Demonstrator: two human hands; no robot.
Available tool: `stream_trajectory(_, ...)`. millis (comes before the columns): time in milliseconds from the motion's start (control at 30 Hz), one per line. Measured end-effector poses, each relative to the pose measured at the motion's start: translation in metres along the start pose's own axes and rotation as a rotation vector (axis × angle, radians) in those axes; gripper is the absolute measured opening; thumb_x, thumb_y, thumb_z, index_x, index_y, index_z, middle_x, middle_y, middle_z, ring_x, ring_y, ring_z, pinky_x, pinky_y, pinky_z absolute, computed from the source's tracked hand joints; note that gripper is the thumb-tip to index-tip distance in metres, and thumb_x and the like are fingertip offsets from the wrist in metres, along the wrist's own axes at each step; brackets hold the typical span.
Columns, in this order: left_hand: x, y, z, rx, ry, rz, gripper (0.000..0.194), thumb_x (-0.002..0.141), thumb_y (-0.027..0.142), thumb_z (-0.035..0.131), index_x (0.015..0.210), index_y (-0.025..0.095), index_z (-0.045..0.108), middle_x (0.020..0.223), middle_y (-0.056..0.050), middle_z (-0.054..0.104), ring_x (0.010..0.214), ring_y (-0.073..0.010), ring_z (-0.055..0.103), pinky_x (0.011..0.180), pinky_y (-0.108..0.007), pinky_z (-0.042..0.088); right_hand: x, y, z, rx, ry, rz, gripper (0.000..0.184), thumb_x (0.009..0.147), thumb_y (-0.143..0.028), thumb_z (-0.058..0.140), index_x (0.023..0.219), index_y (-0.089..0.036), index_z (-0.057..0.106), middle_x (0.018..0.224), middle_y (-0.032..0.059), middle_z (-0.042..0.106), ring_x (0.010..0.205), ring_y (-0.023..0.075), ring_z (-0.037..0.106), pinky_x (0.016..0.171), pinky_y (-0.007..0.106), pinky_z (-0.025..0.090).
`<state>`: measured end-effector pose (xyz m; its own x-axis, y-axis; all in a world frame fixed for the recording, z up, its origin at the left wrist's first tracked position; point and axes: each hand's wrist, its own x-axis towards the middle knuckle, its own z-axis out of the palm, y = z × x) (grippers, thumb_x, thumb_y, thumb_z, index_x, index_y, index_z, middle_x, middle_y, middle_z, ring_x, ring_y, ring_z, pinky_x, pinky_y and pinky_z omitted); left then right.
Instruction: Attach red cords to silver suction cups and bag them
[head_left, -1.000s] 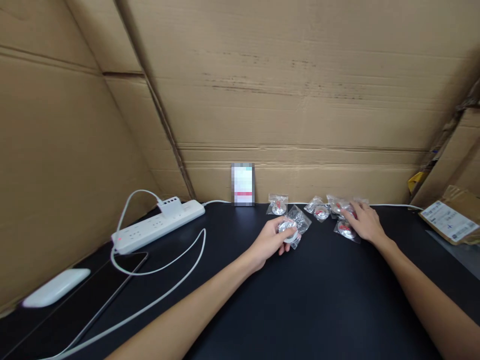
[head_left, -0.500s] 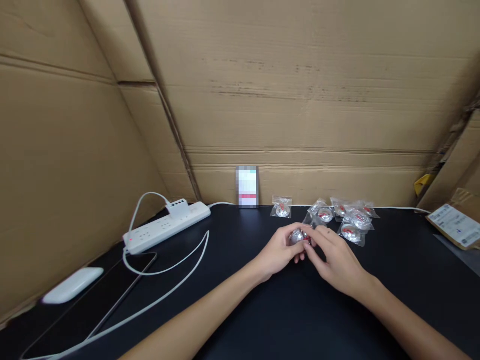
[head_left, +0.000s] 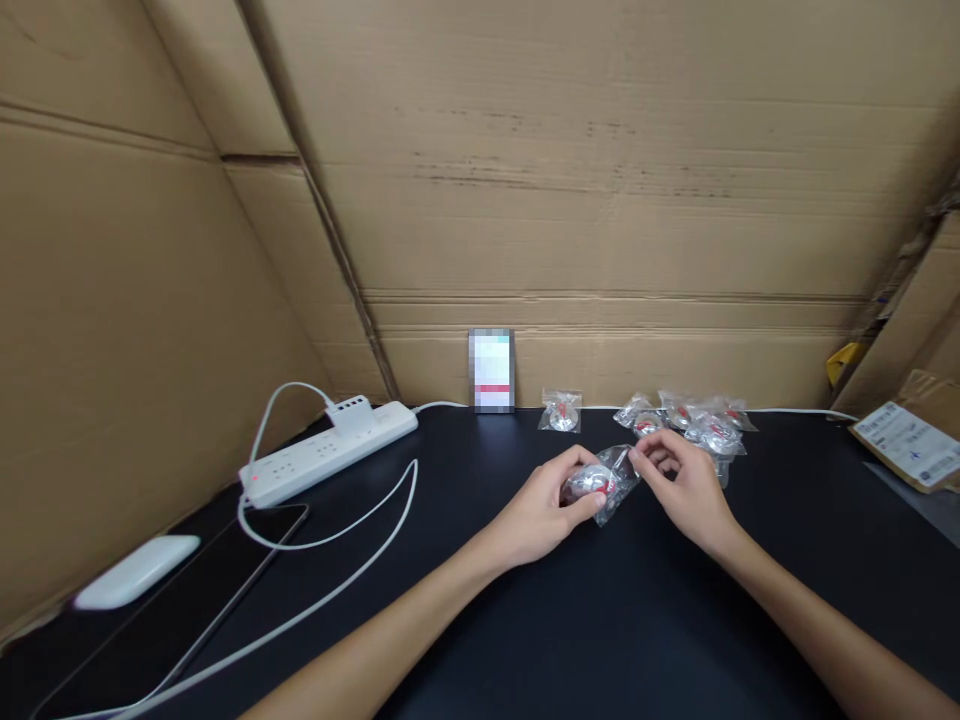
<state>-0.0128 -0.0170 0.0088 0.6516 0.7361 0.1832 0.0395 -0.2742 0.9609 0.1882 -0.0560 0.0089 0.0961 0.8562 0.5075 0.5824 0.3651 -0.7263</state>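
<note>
My left hand [head_left: 538, 512] grips a round silver item [head_left: 586, 481] with a red mark, inside a clear plastic bag [head_left: 618, 482]. The thumb lies across its near side and the fingers curl behind it. With thumb and fingertips together, my right hand [head_left: 688, 492] pinches the right-hand edge of the same bag, which is stretched between the hands above the black table [head_left: 585, 620]. Beyond my right hand lie several similar bagged silver items [head_left: 716, 433], partly overlapping. Another bagged item [head_left: 562, 415] sits apart from that group, near the cardboard wall.
A phone [head_left: 492, 372] stands upright against the cardboard wall [head_left: 615, 250]. To the left are a white power strip [head_left: 300, 462] with a charger and cable, a dark tablet-like device [head_left: 172, 610] and a white case [head_left: 139, 572]. A labelled parcel [head_left: 906, 445] is at the right.
My right hand has moved right, away from the left, pulling the bag's edge out. The bag and the silver item in my left hand now show more fully. The view has shifted slightly.
</note>
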Motion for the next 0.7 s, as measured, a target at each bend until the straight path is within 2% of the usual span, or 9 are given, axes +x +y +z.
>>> stream_trajectory(100,0.004,0.001,-0.003,-0.076,0.01,0.003,0.02,0.085,0.03,0.065,0.095,0.016,0.057,0.078,0.0,0.057,0.069,-0.0122,0.052,0.067,-0.026,0.043,0.002,0.006,-0.002,0.078,-0.078,0.041,0.026,0.09,-0.04,0.056,0.077,-0.018,0.062,0.069,0.0021,0.062,0.061,0.0163,0.059,0.059,0.03,0.05)
stream_trajectory(200,0.007,0.001,-0.007,-0.193,0.082,-0.034,0.023,0.084,0.032,0.067,0.094,0.013,0.059,0.078,-0.002,0.06,0.069,-0.0132,0.055,0.069,-0.028,0.046,0.006,0.008,-0.008,0.207,-0.099,0.111,0.029,0.087,-0.045,0.06,0.077,-0.018,0.06,0.066,0.0009,0.059,0.058,0.0154,0.057,0.054,0.029,0.048)
stream_trajectory(367,0.009,-0.001,-0.013,-0.342,0.128,-0.054,0.027,0.085,0.036,0.068,0.096,0.011,0.063,0.08,-0.005,0.063,0.068,-0.0126,0.057,0.072,-0.029,0.049,0.012,0.005,-0.019,0.435,-0.322,0.279,0.033,0.084,-0.047,0.062,0.072,-0.017,0.057,0.066,0.0011,0.059,0.057,0.013,0.055,0.055,0.028,0.048)
stream_trajectory(433,0.009,-0.001,-0.013,-0.368,0.132,-0.048,0.027,0.084,0.036,0.069,0.095,0.011,0.065,0.08,-0.005,0.064,0.069,-0.0129,0.058,0.072,-0.029,0.05,0.012,0.005,-0.019,0.459,-0.273,0.315,0.03,0.084,-0.044,0.064,0.073,-0.018,0.057,0.068,0.0004,0.057,0.057,0.0117,0.053,0.054,0.026,0.046)
stream_trajectory(500,0.008,0.0,-0.013,-0.385,0.156,-0.036,0.027,0.083,0.036,0.07,0.094,0.012,0.065,0.079,-0.005,0.064,0.069,-0.0132,0.058,0.071,-0.03,0.051,0.011,0.005,-0.016,0.444,-0.117,0.267,0.023,0.082,-0.04,0.067,0.08,-0.019,0.056,0.074,0.0002,0.057,0.06,0.0117,0.053,0.054,0.025,0.045)
stream_trajectory(567,0.008,0.001,-0.013,-0.391,0.193,-0.029,0.027,0.082,0.036,0.071,0.094,0.012,0.065,0.079,-0.005,0.065,0.07,-0.0137,0.059,0.07,-0.03,0.051,0.01,0.003,-0.013,0.393,0.021,0.128,0.018,0.082,-0.035,0.068,0.084,-0.022,0.056,0.087,0.0021,0.057,0.073,0.0146,0.058,0.06,0.026,0.047)
stream_trajectory(633,0.008,0.001,-0.013,-0.394,0.225,-0.033,0.027,0.082,0.035,0.071,0.095,0.013,0.065,0.083,-0.006,0.067,0.073,-0.0149,0.061,0.071,-0.031,0.052,0.008,0.001,-0.012,0.296,0.046,-0.023,0.01,0.084,-0.03,0.066,0.085,-0.022,0.06,0.101,0.0054,0.057,0.091,0.0191,0.059,0.071,0.03,0.049)
stream_trajectory(700,0.007,0.0,-0.013,-0.405,0.235,-0.041,0.027,0.083,0.034,0.071,0.099,0.013,0.065,0.09,-0.008,0.068,0.078,-0.0167,0.063,0.074,-0.032,0.052,0.006,0.001,-0.011,0.158,0.001,-0.103,0.006,0.086,-0.028,0.062,0.086,-0.023,0.066,0.111,0.0078,0.057,0.101,0.0219,0.058,0.078,0.034,0.048)
